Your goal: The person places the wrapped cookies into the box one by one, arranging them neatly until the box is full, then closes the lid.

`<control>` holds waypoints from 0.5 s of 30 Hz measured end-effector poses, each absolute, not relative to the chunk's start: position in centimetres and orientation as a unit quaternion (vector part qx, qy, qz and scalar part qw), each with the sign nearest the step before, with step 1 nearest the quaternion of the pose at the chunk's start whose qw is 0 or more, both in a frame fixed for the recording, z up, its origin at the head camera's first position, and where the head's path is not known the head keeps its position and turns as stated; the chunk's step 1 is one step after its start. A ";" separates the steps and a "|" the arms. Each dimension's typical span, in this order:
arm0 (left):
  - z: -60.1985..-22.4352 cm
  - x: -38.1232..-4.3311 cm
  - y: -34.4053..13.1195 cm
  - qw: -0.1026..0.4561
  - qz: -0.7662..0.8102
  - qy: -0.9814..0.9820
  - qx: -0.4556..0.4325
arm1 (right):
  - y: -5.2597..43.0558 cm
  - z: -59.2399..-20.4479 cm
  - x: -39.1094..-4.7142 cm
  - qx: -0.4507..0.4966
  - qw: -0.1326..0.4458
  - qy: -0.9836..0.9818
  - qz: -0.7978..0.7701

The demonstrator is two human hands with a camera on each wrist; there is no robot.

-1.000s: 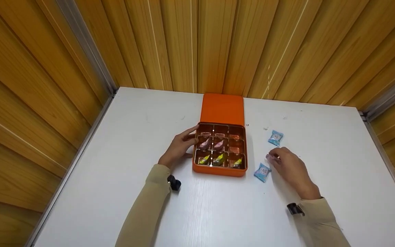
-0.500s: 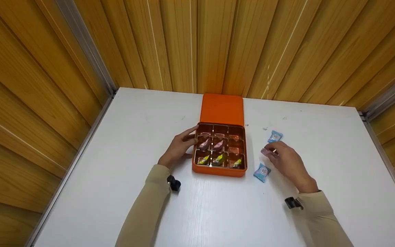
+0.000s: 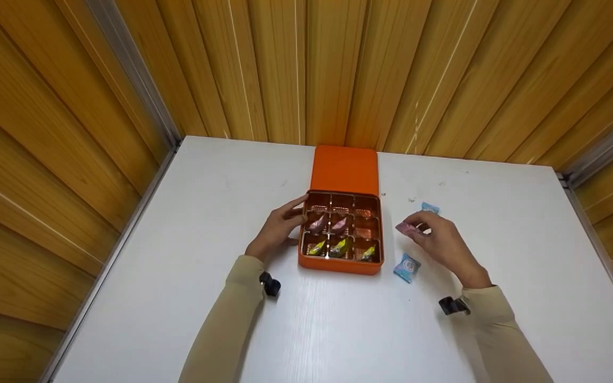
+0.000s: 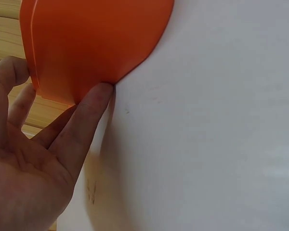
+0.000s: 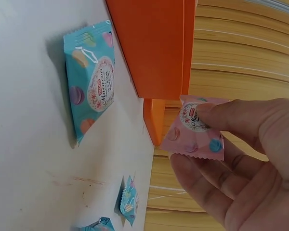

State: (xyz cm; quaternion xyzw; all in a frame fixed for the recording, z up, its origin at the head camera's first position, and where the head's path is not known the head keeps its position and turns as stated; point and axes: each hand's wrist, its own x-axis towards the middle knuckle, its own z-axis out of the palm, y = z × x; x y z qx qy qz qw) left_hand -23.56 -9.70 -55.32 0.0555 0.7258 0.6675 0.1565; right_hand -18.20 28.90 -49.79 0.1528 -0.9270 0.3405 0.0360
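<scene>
An orange tin box (image 3: 341,266) with a compartmented tray lies on the table, its orange lid (image 3: 345,167) folded back behind it. Two pink packets (image 3: 340,224) occupy the left and middle cells of the middle row; three yellow-green packets (image 3: 339,247) fill the front row. My left hand (image 3: 280,229) rests against the box's left side, extended fingertips (image 4: 103,91) touching its wall. To the right of the box, my right hand (image 3: 442,242) pinches another pink macaron packet (image 5: 192,127) between thumb and fingers, held above the table.
A blue macaron packet (image 5: 91,82) lies on the white table (image 3: 306,330), right of the box's front corner. Farther back, another blue packet (image 3: 430,208) is partly hidden by my right hand. Wood-patterned walls (image 3: 333,69) enclose the table's back and sides.
My right hand has lifted the pink packet and carried it left and slightly back, closer to the box. It now partly covers the far blue packet. My left hand has stayed on the box.
</scene>
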 end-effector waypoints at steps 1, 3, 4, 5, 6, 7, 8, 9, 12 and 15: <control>-55.3 -23.6 -9.7 0.156 0.666 0.727 0.055 | 28.9 -49.8 -18.3 0.153 0.034 -0.925 0.346; -55.3 -23.5 -9.7 0.155 0.664 0.730 0.053 | 28.8 -49.8 -18.5 0.154 0.030 -0.921 0.357; -55.3 -23.5 -9.7 0.154 0.662 0.732 0.053 | 28.8 -49.8 -18.6 0.153 0.028 -0.920 0.361; -55.4 -23.6 -9.7 0.154 0.663 0.731 0.053 | 28.8 -49.8 -18.7 0.154 0.029 -0.918 0.365; -55.4 -23.6 -9.7 0.155 0.663 0.730 0.054 | 28.7 -49.8 -18.8 0.155 0.030 -0.916 0.368; -55.4 -23.6 -9.7 0.156 0.665 0.728 0.055 | 28.7 -49.8 -18.9 0.156 0.030 -0.915 0.371; -55.4 -23.6 -9.7 0.157 0.668 0.726 0.056 | 28.7 -49.8 -19.0 0.157 0.031 -0.914 0.373; -55.4 -23.6 -9.7 0.158 0.669 0.724 0.057 | 28.6 -49.8 -19.0 0.157 0.031 -0.913 0.375; -55.4 -23.6 -9.7 0.158 0.674 0.719 0.059 | 28.4 -49.6 -19.3 0.159 0.027 -0.911 0.381; -55.4 -23.6 -9.8 0.155 0.673 0.721 0.061 | 28.3 -49.5 -19.5 0.159 0.021 -0.908 0.387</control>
